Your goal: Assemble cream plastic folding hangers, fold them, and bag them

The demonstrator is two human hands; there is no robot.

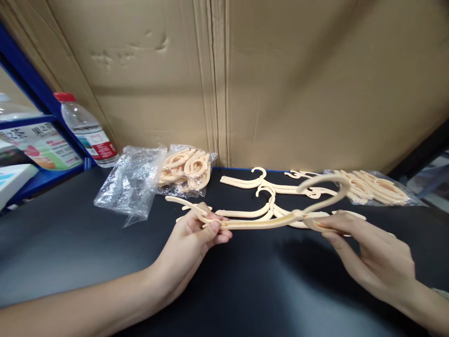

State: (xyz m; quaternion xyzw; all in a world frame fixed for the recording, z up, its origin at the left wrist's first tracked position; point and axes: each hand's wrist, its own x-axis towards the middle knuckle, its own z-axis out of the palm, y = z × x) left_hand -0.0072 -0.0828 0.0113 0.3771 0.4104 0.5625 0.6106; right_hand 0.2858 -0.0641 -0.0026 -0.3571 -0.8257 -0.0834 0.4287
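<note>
A cream plastic hanger (266,220) is held level above the black table (70,252) between both hands. My left hand (196,234) pinches its left arm between thumb and fingers. My right hand (372,252) grips its right end, just under the big hook loop (326,189). Several more cream hangers (266,187) lie flat on the table right behind the held one.
A clear plastic bag of hanger parts (185,168) lies at the back left, with an empty part of the bag (129,187) spread beside it. Another bag of parts (375,187) sits at the back right. A water bottle (87,128) and blue shelving (38,126) stand at left. Cardboard (245,79) forms the back wall.
</note>
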